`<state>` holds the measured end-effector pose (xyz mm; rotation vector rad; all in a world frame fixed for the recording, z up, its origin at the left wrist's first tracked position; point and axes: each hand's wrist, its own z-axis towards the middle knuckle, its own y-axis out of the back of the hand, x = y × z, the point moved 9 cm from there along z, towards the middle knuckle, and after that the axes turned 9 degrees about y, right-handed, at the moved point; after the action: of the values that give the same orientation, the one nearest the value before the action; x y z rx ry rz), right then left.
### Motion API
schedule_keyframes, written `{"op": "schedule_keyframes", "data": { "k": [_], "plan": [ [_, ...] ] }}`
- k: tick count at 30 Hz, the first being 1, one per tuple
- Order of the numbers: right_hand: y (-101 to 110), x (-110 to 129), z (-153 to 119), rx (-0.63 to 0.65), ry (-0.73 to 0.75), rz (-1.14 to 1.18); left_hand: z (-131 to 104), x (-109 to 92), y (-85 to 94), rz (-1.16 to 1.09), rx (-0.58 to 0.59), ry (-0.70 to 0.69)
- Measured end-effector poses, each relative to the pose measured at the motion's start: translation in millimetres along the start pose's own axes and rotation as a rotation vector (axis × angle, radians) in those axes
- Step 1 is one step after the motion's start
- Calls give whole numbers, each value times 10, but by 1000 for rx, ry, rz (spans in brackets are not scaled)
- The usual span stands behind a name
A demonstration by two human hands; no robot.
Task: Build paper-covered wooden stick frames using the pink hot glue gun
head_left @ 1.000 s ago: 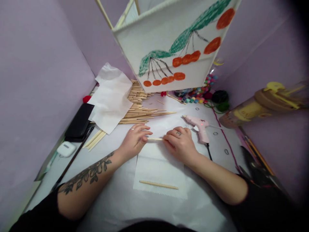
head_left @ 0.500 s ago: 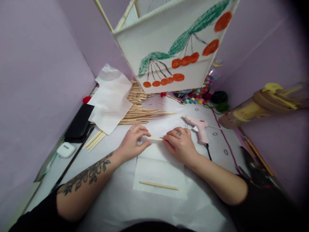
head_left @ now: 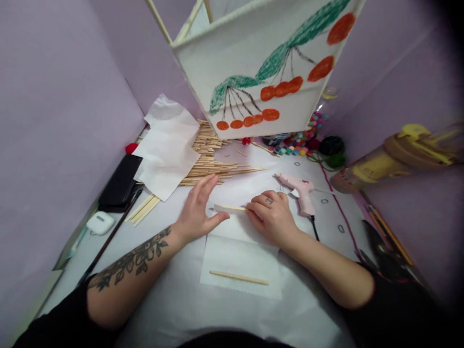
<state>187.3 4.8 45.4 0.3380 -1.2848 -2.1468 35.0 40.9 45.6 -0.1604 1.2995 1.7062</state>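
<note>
Your left hand (head_left: 195, 212) is spread wide with nothing in it, fingers pointing up and away from you, the thumb reaching out just beside the left end of a thin stick (head_left: 234, 208). Your right hand (head_left: 271, 217) is curled, its fingertips closed on the right end of that same stick, which lies crosswise between your two hands, along the far part of a sheet of paper (head_left: 239, 253). Nearer you, a second stick (head_left: 239, 278) lies on the paper, roughly level from left to right. The paper is on the white-covered worktop (head_left: 163, 299). To the right of your right hand sits a pink glue gun (head_left: 299, 188), its little red light showing. Beyond your left hand is a pile of sticks (head_left: 210, 166), partly covered by a crumpled white sheet (head_left: 165, 150).
</note>
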Motion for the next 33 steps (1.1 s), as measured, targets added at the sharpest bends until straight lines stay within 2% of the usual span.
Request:
{"op": "schedule_keyframes", "data": {
  "k": [5,9,12,16,21,26,33],
  "plan": [
    [45,37,-1,-45,31,-23,-10,-51,-76,74,71,-63],
    [88,67,7,-77,47,-17,-30,-102,-101,106,75,-110],
    [89,85,14,-73,51,-12,-45,-135,-138,126,92,-130],
    [51,80,15,-33,38,-16,-78,-150,-224,153,177,-140],
    [67,73,13,-48,39,-23,-52,-76,-116,121,88,-68],
    [86,90,14,-63,46,-10,-28,-58,-153,132,102,-39],
    [48,25,-34,-61,2,20,-19,-51,-156,137,54,-29]
  ]
}}
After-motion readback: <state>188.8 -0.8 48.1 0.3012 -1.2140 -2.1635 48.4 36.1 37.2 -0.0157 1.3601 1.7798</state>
